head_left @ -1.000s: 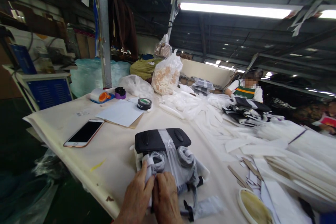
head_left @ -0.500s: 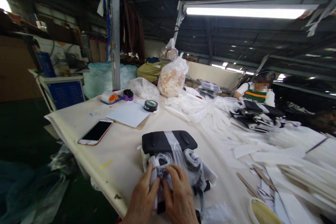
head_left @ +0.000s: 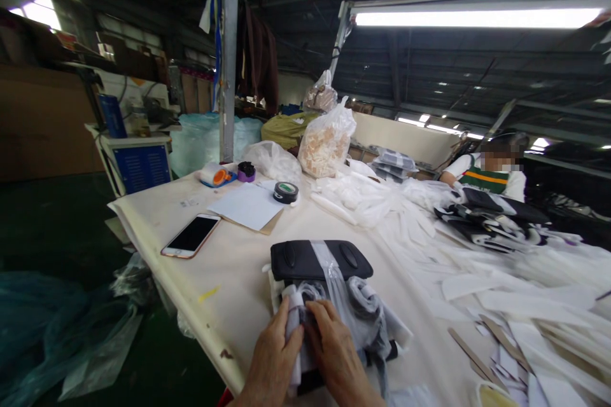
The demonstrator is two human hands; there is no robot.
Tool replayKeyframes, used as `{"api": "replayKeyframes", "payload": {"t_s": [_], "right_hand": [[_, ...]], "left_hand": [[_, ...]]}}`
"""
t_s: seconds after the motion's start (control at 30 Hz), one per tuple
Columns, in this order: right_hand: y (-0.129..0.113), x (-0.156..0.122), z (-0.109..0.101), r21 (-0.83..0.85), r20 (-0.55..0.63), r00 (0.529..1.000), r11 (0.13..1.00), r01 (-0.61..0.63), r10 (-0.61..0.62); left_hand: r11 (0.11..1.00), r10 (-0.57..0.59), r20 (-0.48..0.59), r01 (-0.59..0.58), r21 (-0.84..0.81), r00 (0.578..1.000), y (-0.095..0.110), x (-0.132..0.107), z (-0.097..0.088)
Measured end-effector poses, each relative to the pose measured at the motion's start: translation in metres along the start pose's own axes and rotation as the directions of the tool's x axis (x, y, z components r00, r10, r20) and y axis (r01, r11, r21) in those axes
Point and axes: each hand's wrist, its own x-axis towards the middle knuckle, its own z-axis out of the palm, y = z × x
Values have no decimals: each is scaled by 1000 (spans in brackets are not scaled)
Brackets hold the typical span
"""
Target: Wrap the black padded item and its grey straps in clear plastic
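A folded bundle lies on the table in front of me, with a black padded panel (head_left: pixel 305 261) across its far end. A clear plastic band (head_left: pixel 327 261) crosses this panel. On the bundle's near left is a rolled grey strap with a white wrap (head_left: pixel 294 308). My left hand (head_left: pixel 274 356) grips the wrap's left side between thumb and fingers. My right hand (head_left: pixel 338 353) presses curled fingers against the right side of the same roll; its thumb is mostly hidden. A second coiled grey strap (head_left: pixel 366 297) rests to the right, untouched.
A phone (head_left: pixel 191 235), papers (head_left: pixel 248 205), black tape roll (head_left: pixel 285 192) and tape dispenser (head_left: pixel 219 175) lie on the table's left. White strips (head_left: pixel 477 292) cover its right side. Across the table, a person (head_left: pixel 487 172) is beside a black stack (head_left: pixel 496 216). A post (head_left: pixel 229 76) rises behind.
The view has turned slightly left, so everything sits farther right in the picture. Both hands stay at the wrapped strap, with only a small shift of the right hand's fingers.
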Motion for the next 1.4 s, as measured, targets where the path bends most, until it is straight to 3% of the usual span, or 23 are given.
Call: {"api": "replayKeyframes", "payload": {"t_s": [0.1, 0.3, 0.53, 0.83, 1.0, 1.1, 1.17, 1.27, 1.4], "right_hand": [[2, 0, 3, -30, -10, 1000, 1000, -8, 8], [4, 2, 10, -115, -74, 997, 993, 15, -24], [3, 5, 22, -219, -162, 987, 975, -34, -2], [-6, 11, 31, -298, -190, 979, 946, -129, 74], [-22, 1, 0, -279, -151, 988, 958, -70, 28], [-4, -22, -33, -347, -304, 953, 932, -108, -3], [23, -41, -53, -361, -462, 885, 898, -250, 60], [63, -61, -69, -313, -586, 783, 835, -454, 206], [85, -60, -68, -251, -464, 804, 815, -522, 372]], "left_hand": [[1000, 2, -14, -2, 12, 1000, 1, 1, 2], [992, 37, 69, -45, 116, 997, 4, 0, 1], [977, 178, 57, -183, 109, 982, -12, 2, 5], [969, 93, 141, -122, 214, 986, 2, 2, -6], [975, 113, 74, -125, 184, 991, -3, 5, -17], [942, 135, 31, -138, 305, 990, -10, 3, -22], [883, 251, -27, -218, 417, 968, -9, 0, -22], [733, 490, 21, -424, 531, 872, 7, -4, -14], [545, 554, 315, -621, 564, 771, 52, 2, 11]]}}
